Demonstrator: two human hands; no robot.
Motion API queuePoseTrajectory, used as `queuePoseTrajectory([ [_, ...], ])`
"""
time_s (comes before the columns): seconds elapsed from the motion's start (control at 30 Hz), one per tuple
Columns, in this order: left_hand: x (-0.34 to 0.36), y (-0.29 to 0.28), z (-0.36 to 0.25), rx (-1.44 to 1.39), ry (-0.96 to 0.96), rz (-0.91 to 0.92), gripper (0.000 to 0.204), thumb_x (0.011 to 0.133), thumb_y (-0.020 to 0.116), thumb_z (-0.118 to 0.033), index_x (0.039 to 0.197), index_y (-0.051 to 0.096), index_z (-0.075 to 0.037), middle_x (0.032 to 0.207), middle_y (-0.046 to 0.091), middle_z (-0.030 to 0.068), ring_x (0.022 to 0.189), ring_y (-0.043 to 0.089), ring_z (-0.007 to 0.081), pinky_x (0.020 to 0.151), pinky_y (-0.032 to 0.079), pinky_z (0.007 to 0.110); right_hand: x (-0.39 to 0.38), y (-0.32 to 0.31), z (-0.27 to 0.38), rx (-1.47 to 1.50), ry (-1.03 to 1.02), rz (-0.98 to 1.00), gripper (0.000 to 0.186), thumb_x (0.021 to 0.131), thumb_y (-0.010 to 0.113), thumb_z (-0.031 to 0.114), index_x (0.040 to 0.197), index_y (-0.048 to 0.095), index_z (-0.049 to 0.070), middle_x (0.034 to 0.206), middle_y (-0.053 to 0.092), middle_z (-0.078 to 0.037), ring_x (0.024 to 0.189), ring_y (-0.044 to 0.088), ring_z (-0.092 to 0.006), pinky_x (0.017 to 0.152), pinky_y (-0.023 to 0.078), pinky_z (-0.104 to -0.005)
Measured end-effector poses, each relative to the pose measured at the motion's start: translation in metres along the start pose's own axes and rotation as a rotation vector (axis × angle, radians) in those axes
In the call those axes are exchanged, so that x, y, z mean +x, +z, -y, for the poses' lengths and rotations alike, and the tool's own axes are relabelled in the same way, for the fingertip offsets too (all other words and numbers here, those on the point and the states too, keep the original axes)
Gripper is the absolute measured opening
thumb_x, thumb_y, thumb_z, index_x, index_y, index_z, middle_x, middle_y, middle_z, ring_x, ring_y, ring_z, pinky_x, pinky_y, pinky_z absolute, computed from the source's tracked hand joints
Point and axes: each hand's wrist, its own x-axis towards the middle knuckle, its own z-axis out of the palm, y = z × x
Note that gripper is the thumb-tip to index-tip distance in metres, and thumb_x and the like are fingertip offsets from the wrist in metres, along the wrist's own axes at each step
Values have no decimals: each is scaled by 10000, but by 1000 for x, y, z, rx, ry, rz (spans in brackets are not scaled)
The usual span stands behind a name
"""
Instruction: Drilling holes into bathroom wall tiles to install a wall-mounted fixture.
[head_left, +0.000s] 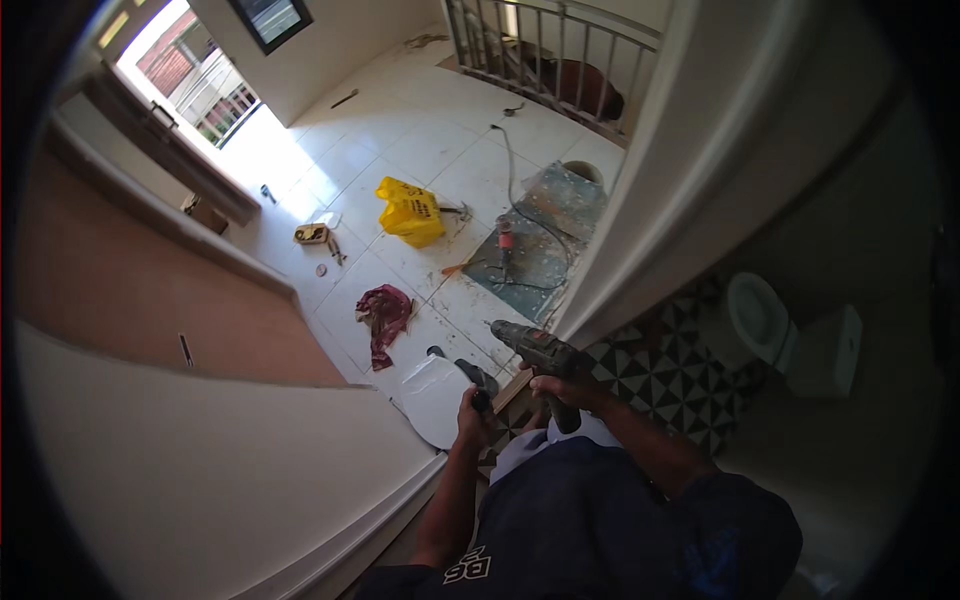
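Note:
My right hand (555,390) grips a dark cordless drill (540,350), its tip pointing up and to the left. My left hand (474,415) is closed round a dark tool handle (482,400); what the whole tool is, I cannot clearly make out. Just left of that hand lies a white oval board or lid (425,395), with a dark object (470,373) at its upper edge. Beneath the drill are a wooden threshold (512,410) and black-and-white patterned floor tiles (655,370).
Doorframe (640,220) at right, toilet (750,315) beyond. On white tiles (360,130): yellow bag (410,210), maroon cloth (382,310), small yellow case (311,234), stained mat (555,210) with red-and-grey power tool (505,240) and cord. Railing (560,45) at back, open door (190,80) at upper left.

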Motion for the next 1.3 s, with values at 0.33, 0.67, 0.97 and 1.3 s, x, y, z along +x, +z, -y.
queuePoseTrajectory([
  [0.33,-75,-22,121,217,-42,-157,440,982,604,-602,784,537,-216,559,438,-45,406,408,125,382,279,293,-255,-57,-114,-857,192,-384,840,738,826,213,1500,479,149,1229,706,-221,1078,701,-430,872,569,-536],
  [0.67,-76,12,188,512,-284,-216,487,964,600,-637,691,515,-243,521,384,-62,382,351,124,377,237,296,-338,-161,-145,-684,492,-733,610,878,722,368,1449,576,211,1309,708,-180,1155,692,-411,942,568,-492],
  [0.97,87,218,217,989,-282,-282,492,969,622,-626,688,545,-229,517,390,-59,376,333,118,374,258,310,-333,-347,-190,-511,422,-980,666,856,745,326,1460,520,155,1261,707,-213,1137,688,-443,952,558,-519],
  [1.3,401,394,365,1539,67,290,429,953,738,-466,809,710,-63,694,599,-17,611,532,99,559,405,332,-243,-656,-412,-692,856,-950,725,833,754,212,1457,434,28,1231,644,-218,1034,720,-426,909,584,-526],
])
